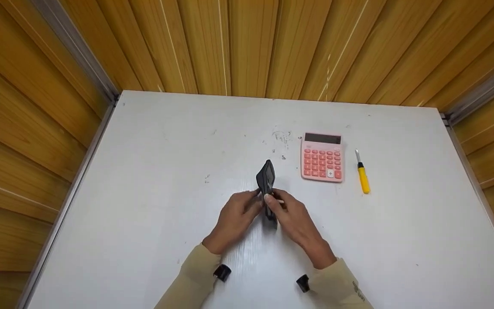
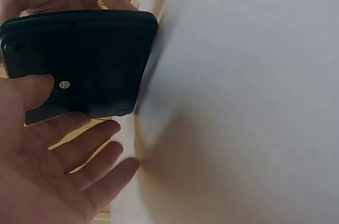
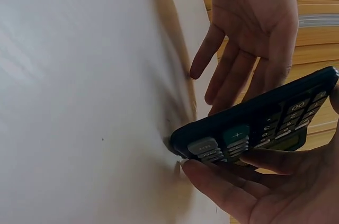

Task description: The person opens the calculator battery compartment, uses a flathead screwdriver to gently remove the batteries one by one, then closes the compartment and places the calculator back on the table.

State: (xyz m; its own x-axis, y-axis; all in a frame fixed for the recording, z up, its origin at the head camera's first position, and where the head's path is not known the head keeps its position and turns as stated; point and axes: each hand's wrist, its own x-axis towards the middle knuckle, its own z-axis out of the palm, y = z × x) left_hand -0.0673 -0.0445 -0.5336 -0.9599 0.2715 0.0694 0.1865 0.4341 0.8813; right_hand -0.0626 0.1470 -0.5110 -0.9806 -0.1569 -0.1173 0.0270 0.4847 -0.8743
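Observation:
A dark calculator (image 1: pixel 267 182) stands tilted on edge between the two hands, low over the white table. My right hand (image 1: pixel 295 216) grips it from the key side. In the right wrist view, the right fingers (image 3: pixel 222 181) lie along the key face near its lower edge. My left hand (image 1: pixel 237 216) is at the back of the calculator. The left wrist view shows the left thumb (image 2: pixel 37 89) against the plain back, which bears a small round sticker (image 2: pixel 64 84). The other left fingers are spread and fairly straight beside its edge.
A pink calculator (image 1: pixel 322 165) lies face up on the white table (image 1: pixel 152 171), right of the hands. Farther right lies a screwdriver (image 1: pixel 363 178) with a yellow and black handle, tip pointing away. Wood-patterned panels (image 1: pixel 247 47) stand behind and at both sides.

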